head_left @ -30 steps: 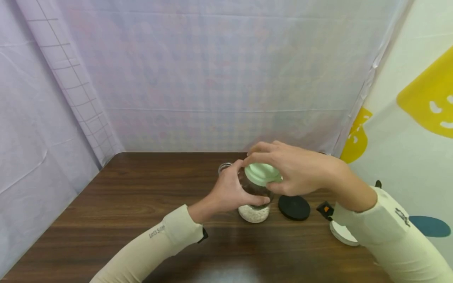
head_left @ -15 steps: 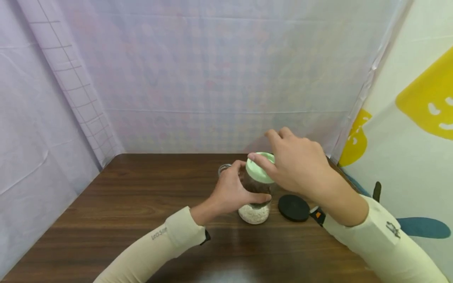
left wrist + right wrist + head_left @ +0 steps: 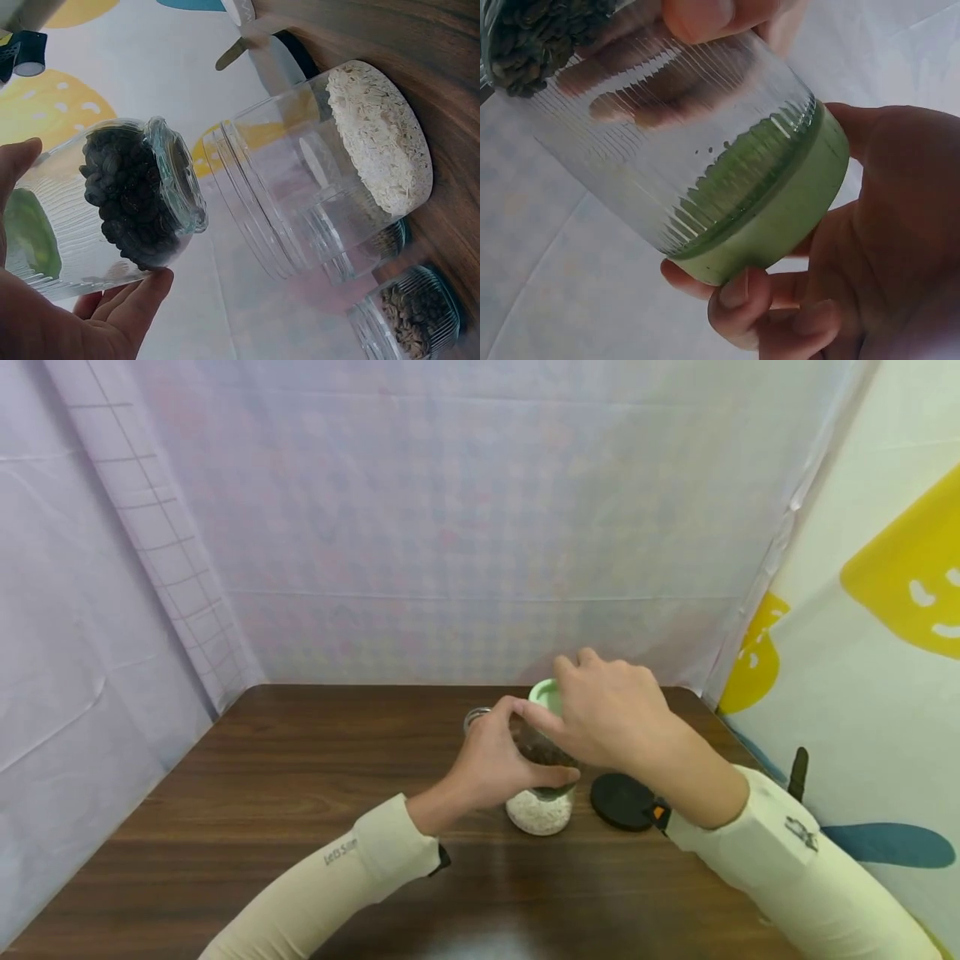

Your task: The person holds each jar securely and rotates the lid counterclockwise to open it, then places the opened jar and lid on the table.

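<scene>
My left hand [image 3: 491, 764] grips a ribbed glass jar [image 3: 64, 169] round its body. Dark seeds [image 3: 124, 199] fill its bottom end. On the jar's mouth sits a pale green lid [image 3: 780, 210], which my right hand [image 3: 611, 710] holds by the rim, thumb on one side and fingertips on the other. The seed jar overlaps a wider clear jar [image 3: 538, 814] in the head view; in the left wrist view a gap separates them. That wider jar stands upright and uncovered on the table, with white flaky grains [image 3: 375, 131] at its bottom.
A round black lid [image 3: 618, 802] lies on the wooden table [image 3: 315, 827] right of the grain jar. Behind my left hand shows another glass jar's rim [image 3: 476, 717]. A small jar of brown pieces [image 3: 416, 307] stands nearby. Cloth [image 3: 450, 527] hangs behind the table.
My right hand has turned at the wrist on the green lid, then shifted slightly left and down. The left hand stays round the seed jar, nearly in place.
</scene>
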A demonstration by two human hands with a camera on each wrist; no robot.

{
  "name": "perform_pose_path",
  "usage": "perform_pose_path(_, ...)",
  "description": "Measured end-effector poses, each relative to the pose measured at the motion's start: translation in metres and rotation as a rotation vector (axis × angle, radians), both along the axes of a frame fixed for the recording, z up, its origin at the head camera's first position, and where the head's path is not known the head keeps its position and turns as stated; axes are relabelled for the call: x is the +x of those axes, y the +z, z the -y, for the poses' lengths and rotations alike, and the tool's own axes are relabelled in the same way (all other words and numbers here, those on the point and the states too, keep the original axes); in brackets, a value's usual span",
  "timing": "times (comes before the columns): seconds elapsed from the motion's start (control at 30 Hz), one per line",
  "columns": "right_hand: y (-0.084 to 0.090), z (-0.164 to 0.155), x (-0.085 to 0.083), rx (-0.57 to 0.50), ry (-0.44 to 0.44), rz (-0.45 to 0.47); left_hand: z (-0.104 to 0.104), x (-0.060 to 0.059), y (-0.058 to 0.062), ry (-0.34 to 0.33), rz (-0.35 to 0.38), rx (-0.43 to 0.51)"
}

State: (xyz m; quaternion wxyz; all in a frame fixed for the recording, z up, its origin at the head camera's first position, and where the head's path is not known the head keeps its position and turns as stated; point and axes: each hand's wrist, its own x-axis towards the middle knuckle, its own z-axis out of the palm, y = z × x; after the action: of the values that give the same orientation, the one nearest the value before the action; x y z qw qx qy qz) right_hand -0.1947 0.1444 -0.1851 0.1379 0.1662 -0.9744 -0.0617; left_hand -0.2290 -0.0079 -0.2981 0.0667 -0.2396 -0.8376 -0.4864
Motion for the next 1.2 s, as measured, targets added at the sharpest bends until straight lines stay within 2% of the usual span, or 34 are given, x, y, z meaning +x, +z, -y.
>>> perform_pose_path(0.4,0.015,-0.023,-0.002,0.025,0.37,0.155,0.001,0.0,0.002,-0.008,0.003,0.018)
perform_pose_path(0.57,0.019,-0.028,-0.003,-0.01,0.52,0.197,0.002,0.001,0.002,-0.033,0.01,0.042)
perform_pose_path(0.7,0.023,-0.031,-0.004,-0.035,0.601,0.24,0.002,0.001,0.002,-0.039,-0.002,0.039)
perform_pose_path(0.83,0.026,-0.034,-0.005,-0.042,0.628,0.285,0.001,0.0,0.002,-0.046,0.002,0.042)
perform_pose_path(0.93,0.027,-0.036,-0.006,-0.05,0.625,0.286,0.001,0.0,0.002,-0.058,0.016,0.057)
perform_pose_path(1.0,0.027,-0.037,-0.005,-0.065,0.588,0.247,0.001,0.0,0.002,-0.069,0.028,0.073)
perform_pose_path(1.07,0.029,-0.037,-0.003,-0.069,0.481,0.164,0.0,0.0,0.001,-0.072,0.037,0.085)
perform_pose_path(1.2,0.032,-0.029,0.004,-0.072,0.153,0.012,-0.001,-0.001,0.0,-0.051,0.036,0.083)
